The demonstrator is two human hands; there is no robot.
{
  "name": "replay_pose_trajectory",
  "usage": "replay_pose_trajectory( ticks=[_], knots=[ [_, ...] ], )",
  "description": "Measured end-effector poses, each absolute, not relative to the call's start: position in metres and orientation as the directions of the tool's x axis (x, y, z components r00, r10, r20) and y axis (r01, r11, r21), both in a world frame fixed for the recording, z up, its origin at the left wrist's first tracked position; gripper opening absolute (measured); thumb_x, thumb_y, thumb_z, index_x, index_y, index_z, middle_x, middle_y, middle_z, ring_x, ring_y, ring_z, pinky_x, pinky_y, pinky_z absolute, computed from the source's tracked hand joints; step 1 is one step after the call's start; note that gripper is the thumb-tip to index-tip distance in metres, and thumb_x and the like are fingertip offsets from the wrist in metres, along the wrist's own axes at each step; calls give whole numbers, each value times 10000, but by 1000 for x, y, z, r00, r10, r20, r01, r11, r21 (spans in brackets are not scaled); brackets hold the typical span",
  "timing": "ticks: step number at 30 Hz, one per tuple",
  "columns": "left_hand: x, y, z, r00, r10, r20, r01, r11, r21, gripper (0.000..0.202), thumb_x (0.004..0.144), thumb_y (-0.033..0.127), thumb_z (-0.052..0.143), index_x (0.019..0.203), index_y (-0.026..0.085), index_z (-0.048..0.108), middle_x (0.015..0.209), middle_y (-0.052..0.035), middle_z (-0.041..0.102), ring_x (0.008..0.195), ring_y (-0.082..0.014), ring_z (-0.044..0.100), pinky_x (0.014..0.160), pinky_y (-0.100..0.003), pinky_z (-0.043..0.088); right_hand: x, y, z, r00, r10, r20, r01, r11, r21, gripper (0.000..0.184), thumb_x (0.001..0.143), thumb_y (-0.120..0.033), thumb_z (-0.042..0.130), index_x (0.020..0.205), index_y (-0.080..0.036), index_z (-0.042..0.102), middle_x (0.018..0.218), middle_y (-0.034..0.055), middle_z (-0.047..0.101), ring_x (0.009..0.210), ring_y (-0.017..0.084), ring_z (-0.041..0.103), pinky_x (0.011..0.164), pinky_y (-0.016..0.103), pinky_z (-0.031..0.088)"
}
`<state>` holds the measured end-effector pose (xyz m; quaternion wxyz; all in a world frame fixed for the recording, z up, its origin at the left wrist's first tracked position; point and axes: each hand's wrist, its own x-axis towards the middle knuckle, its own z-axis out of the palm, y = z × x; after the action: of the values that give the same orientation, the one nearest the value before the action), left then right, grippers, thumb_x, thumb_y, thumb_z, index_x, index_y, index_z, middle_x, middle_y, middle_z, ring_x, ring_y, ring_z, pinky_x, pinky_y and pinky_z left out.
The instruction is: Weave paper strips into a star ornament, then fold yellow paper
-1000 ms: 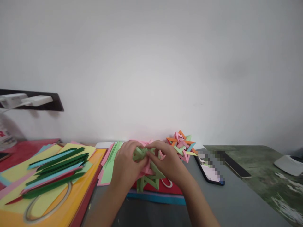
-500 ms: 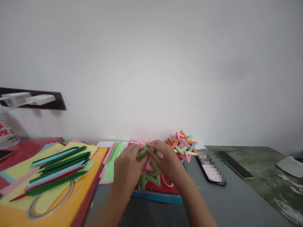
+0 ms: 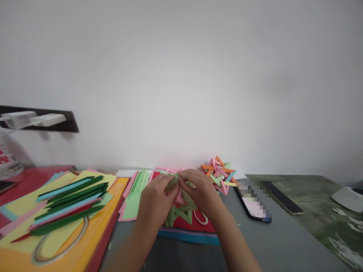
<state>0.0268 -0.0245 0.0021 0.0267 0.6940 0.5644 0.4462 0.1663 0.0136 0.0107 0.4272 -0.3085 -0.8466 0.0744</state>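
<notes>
A pink and green folded-paper model (image 3: 183, 213) is between my hands, above a stack of red, purple and blue paper (image 3: 188, 236). My left hand (image 3: 155, 194) pinches its upper left part, fingers bent and closed. From the other side, my right hand (image 3: 198, 189) pinches the top with thumb and forefinger, its tips close to those of the left. The fingers hide much of the model's upper part; its green lower points hang in sight. A finished-looking multicoloured folded-paper model (image 3: 219, 173) rests behind my right hand, by the wall.
Green paper strips (image 3: 138, 185) lie left of my hands. Farther left, folded strips (image 3: 73, 204) in dark green, blue and pink lie on coloured sheets, near a roll-like ring (image 3: 61, 241). A phone (image 3: 252, 204) and a dark flat device (image 3: 285, 198) lie right.
My hands stay at the same spot on the paper model, with small shifts of the fingers. My left hand has moved slightly right. The surrounding things have not moved.
</notes>
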Motion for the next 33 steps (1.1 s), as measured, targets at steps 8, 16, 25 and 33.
replay_pose_trajectory(
  ticks=[8,16,25,33],
  knots=[
    [28,-26,5,-4,840,543,749,-357,558,162,799,247,481,808,210,639,854,-47,667,792,-187,612,657,-285,483,166,10,13,-402,592,698,500,781,-374,189,792,-135,494,902,-198,635,823,56,661,774,174,596,722,304,457],
    [28,-27,4,-12,846,533,744,-348,570,179,826,255,458,817,196,626,812,-47,664,731,-176,604,657,-288,459,163,10,12,-343,617,708,425,774,-469,159,767,-136,517,849,-195,641,810,47,665,734,155,591,696,286,469],
    [29,-26,2,-12,854,520,738,-343,581,213,841,282,453,853,193,646,849,-56,667,757,-184,602,655,-294,460,162,10,14,-227,745,627,265,667,-696,143,728,-132,557,804,-192,662,776,33,666,653,129,565,579,236,453],
    [27,-24,1,45,825,563,793,-372,483,234,846,265,442,931,188,645,905,-73,681,796,-197,626,685,-316,498,159,11,13,-151,819,553,231,573,-786,126,679,-123,592,760,-176,673,727,23,661,604,112,539,556,219,438]
  ],
)
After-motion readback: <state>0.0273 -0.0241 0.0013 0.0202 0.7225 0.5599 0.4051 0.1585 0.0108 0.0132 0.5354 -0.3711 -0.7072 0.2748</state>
